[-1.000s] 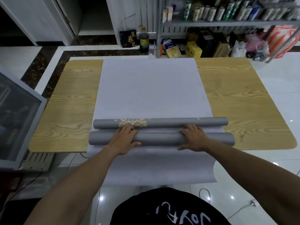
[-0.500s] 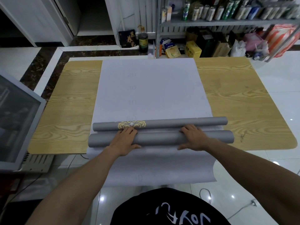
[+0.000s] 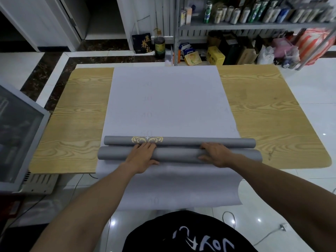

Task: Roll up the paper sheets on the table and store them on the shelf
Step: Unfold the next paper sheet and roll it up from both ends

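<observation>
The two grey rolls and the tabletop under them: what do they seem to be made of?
Near roll and far roll: matte grey paper, seemingly; tightly wound with no shine, the far one carrying a gold print. Tabletop: yellowish wood grain, smooth; veneer, laminate or solid wood cannot be told.

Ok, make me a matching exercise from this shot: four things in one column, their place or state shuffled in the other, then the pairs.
Things
1. near grey roll
2. far grey roll
3. flat paper sheet
4. yellow box

Place or state
a. beneath the shelf
b. bears a gold ornament
c. spread over the table, near end hanging off
d. left hand and right hand rest on it

Pairs: 1-d, 2-b, 3-c, 4-a
</observation>
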Tool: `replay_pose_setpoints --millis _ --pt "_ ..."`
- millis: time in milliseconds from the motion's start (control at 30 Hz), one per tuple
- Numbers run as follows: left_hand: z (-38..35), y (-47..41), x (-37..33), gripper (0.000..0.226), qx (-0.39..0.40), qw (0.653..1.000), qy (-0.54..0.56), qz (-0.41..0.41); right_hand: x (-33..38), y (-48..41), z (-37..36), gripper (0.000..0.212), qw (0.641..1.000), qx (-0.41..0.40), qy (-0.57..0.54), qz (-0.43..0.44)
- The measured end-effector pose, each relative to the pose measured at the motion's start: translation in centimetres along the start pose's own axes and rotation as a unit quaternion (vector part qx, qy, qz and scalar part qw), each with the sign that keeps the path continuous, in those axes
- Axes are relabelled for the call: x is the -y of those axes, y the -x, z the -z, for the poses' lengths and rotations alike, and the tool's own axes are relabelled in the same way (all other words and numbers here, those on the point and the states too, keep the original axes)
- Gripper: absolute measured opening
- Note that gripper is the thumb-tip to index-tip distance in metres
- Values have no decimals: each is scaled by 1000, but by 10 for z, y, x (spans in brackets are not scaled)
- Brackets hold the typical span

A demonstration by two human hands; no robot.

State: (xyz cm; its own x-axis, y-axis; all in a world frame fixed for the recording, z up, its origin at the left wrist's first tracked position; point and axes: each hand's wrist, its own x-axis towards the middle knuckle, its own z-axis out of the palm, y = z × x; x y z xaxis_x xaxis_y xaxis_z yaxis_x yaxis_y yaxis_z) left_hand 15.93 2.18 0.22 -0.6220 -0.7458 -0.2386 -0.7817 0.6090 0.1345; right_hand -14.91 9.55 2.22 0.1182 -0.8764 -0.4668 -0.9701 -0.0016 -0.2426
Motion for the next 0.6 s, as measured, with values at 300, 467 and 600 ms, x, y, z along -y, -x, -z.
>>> replay_pose_setpoints --millis 300,467,600 --pt "1 -2 -3 66 -4 1000 21 9 0 -1 2 56 1000 -17 -11 -9" --pt "0 -5 -3 57 -6 998 55 7 0 0 0 53 999 8 -32 -7" --pt "1 -7 2 62 11 998 57 13 -2 2 -7 79 1000 -19 11 4"
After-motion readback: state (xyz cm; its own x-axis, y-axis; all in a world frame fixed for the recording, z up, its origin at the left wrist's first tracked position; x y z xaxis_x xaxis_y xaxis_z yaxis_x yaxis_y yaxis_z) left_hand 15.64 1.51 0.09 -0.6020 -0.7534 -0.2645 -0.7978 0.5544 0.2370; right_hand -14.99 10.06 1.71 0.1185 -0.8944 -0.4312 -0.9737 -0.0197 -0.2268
